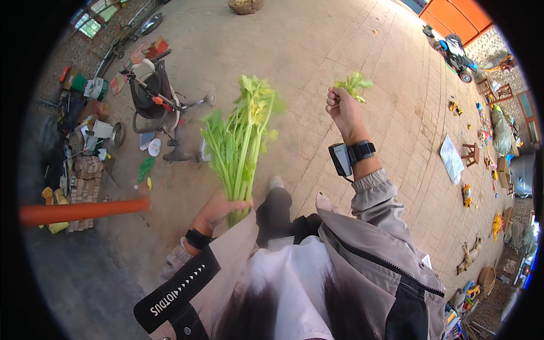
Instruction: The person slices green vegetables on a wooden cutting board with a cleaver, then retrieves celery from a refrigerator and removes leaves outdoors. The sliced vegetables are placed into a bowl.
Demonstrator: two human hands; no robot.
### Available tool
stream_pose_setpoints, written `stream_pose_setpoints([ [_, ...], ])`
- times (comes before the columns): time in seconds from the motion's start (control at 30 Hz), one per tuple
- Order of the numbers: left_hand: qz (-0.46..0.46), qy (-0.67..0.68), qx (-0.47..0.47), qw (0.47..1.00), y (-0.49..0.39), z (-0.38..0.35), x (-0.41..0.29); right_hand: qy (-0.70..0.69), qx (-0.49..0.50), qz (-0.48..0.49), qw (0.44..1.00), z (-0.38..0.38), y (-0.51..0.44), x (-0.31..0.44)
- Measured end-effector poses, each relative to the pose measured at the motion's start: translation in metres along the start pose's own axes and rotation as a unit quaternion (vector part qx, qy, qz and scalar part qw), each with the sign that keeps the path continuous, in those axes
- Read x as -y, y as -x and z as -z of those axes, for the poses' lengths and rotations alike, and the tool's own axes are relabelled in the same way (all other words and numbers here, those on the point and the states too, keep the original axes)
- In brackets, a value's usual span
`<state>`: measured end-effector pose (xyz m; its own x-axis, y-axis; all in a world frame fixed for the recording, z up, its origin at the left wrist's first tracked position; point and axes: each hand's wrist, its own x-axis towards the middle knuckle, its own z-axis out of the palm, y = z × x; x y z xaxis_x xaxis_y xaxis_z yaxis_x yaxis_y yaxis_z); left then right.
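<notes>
A bunch of celery (pixel 243 153) stands nearly upright in my left hand (pixel 216 211), which is wrapped around the lower stalks. Its leafy tops are pale green, with some yellowed leaves, and the stalk ends are partly hidden behind my jacket flap. Out to the right and well apart from the bunch, my right hand (pixel 342 107) is closed on a small sprig of celery leaves (pixel 355 86). A black strap with a small box-shaped device (pixel 341 159) sits on my right wrist.
A stroller (pixel 153 95) stands on the paved floor (pixel 306 55) at left, near piled boxes and bricks (pixel 86 170). An orange pole (pixel 85 211) juts in from the left. Toys, a small wooden stool (pixel 471 154) and a lying dog (pixel 468 256) are at right. A wicker basket (pixel 245 6) is ahead.
</notes>
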<state>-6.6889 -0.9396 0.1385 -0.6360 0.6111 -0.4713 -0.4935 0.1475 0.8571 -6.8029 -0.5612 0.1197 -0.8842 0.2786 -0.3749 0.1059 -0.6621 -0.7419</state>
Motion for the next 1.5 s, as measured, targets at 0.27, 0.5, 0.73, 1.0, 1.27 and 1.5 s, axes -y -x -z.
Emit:
stream_pose_setpoints([
  [0.27, -0.01, -0.007, -0.074, 0.997, -0.108, 0.076, -0.06, 0.24, 0.19, -0.101, 0.946, -0.136, -0.044, -0.008],
  [0.5, -0.026, -0.223, -0.106, 0.969, -0.205, 0.111, -0.086, 0.181, 0.173, -0.24, 0.938, -0.146, -0.156, -0.016],
  [0.73, -0.016, -0.079, -0.146, 0.986, -0.315, 0.133, -0.146, -0.044, 0.143, -0.26, 0.954, -0.14, -0.287, 0.01],
  [1.0, -0.034, -0.044, -0.216, 0.975, -0.412, 0.146, -0.219, -0.145, 0.087, -0.298, 0.939, -0.161, -0.412, 0.048],
  [1.27, -0.056, 0.044, -0.256, 0.964, -0.48, 0.225, -0.262, -0.027, 0.132, -0.132, 0.982, -0.236, -0.498, 0.039],
  [1.5, -0.08, 0.091, -0.27, 0.955, -0.542, 0.348, -0.326, 0.445, 0.314, 0.127, 0.829, -0.342, -0.621, 0.039],
])
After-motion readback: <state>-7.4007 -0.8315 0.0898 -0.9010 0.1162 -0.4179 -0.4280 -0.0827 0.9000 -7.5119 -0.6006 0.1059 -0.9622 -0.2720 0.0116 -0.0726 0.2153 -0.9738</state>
